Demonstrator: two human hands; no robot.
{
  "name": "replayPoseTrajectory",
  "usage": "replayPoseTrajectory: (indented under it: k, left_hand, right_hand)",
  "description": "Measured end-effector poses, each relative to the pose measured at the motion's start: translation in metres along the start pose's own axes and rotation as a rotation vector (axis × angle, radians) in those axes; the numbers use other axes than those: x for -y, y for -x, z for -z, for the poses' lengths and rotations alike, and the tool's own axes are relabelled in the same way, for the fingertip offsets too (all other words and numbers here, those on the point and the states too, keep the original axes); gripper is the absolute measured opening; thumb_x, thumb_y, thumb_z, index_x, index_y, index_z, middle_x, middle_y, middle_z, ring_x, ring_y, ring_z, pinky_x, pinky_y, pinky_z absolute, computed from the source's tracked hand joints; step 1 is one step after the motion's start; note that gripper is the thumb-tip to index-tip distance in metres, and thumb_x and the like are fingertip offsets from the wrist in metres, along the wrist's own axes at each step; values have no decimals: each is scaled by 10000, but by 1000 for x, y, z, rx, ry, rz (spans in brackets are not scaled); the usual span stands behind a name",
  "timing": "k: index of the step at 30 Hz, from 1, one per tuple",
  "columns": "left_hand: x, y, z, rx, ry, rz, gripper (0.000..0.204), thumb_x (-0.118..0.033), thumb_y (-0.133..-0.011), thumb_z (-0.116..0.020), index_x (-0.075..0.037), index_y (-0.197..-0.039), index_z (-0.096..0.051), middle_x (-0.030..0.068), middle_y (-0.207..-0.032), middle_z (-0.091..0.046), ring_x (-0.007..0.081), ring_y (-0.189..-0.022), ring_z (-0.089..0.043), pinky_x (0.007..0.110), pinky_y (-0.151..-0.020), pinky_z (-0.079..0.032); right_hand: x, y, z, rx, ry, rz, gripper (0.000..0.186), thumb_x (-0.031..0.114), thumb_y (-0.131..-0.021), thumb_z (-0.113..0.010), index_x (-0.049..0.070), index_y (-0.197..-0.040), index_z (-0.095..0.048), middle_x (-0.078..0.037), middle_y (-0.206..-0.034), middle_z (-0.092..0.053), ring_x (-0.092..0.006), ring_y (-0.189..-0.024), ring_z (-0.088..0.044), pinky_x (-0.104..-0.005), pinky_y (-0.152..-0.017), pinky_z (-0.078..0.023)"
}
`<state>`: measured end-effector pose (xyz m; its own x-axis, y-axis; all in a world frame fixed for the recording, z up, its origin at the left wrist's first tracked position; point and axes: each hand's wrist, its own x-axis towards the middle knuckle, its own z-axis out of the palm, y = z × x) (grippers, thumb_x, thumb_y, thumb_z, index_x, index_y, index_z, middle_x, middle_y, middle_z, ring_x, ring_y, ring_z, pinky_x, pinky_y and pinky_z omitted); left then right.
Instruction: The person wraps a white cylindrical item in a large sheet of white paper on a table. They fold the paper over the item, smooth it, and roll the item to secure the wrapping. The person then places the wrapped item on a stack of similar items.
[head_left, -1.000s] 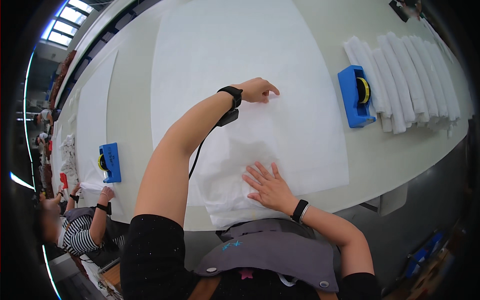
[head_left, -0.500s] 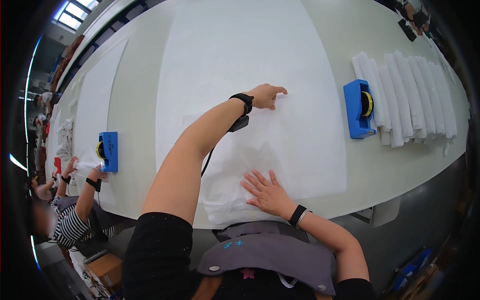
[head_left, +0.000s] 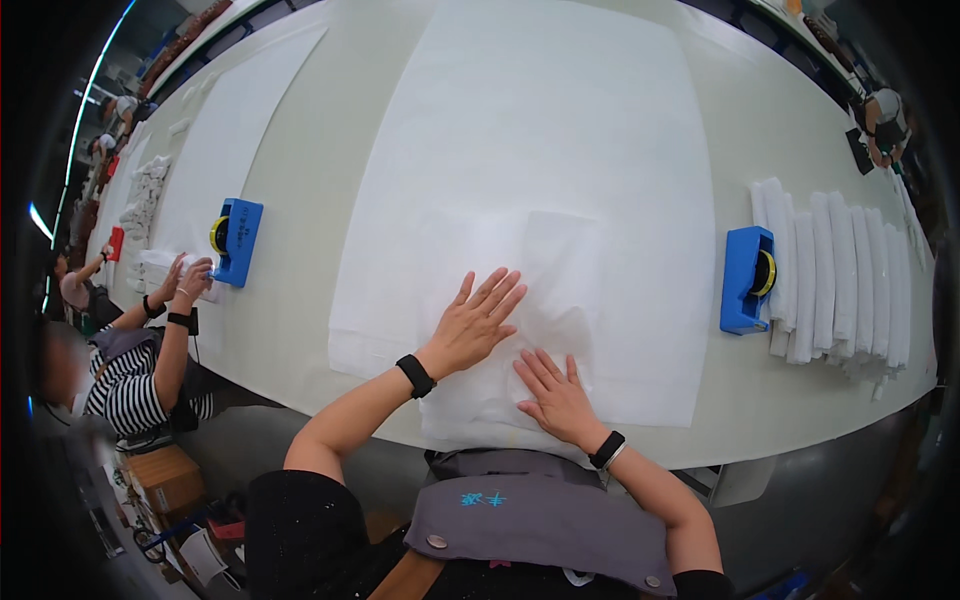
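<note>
A large white sheet lies on the pale table, with a thinner, wrinkled white layer over its near part. My left hand lies open on this layer, fingers stretched out. Just below and to the right, my right hand rests open on the same layer near the table's front edge, fingers spread. Neither hand grips anything.
A blue tape dispenser stands right, beside several long folded white bundles. Another dispenser stands left, where a co-worker in stripes handles white material. More people are at the far right and far left.
My left hand has come down toward me from higher on the sheet, its bent fingers now straightened. My right hand stays in about the same place. The view has shifted somewhat.
</note>
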<state>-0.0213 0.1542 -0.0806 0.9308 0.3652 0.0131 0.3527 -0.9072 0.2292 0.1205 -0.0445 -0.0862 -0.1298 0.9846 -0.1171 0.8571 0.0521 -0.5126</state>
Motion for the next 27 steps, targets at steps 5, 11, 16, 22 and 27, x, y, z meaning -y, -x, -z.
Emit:
replayPoseTrajectory:
  k: [5,11,16,22,27]
  left_hand:
    - [25,-1,-22,3,45,235,666,-522,-958,-454,-194,-1518,-303,90,-1606,-179,268,-1491,-115,559,-1174,-101]
    - [33,-5,-30,-28,51,280,654,-557,-962,-424,-198,-1502,-343,113,-1600,-185,293,-1488,-114,583,-1163,-112]
    - [34,-4,-25,-1,67,292,638,-542,-973,-415,-190,-1501,-343,117,-1602,-170,296,-1488,-110,590,-1158,-113]
    - [44,-5,-31,16,158,307,610,-464,-983,-462,-128,-1483,-363,141,-1586,-210,318,-1474,-162,533,-1168,-166]
    - [48,-63,15,-171,475,359,551,-286,-888,-662,-29,-1342,-487,200,-1430,-433,355,-1336,-385,427,-1082,-367]
  right_hand:
    - [-6,-3,10,51,-55,48,557,380,-970,-513,97,-1438,-402,-104,-1510,-375,-264,-1425,-293,-562,-1133,-226]
    - [-19,-33,22,232,-373,-201,547,290,-910,-609,99,-1393,-439,-100,-1498,-380,-273,-1385,-348,-510,-1106,-295]
    - [1,-63,35,-21,229,-65,719,423,-855,-651,225,-1481,-360,-77,-1585,-223,-300,-1461,-191,-582,-1143,-167]
    - [-20,-68,17,65,287,-53,765,608,-888,-504,264,-1530,-272,-56,-1618,-148,-296,-1499,-56,-639,-1143,-80]
    - [-27,-64,13,34,284,-50,748,612,-898,-482,252,-1525,-287,-56,-1618,-151,-298,-1497,-66,-638,-1142,-81]
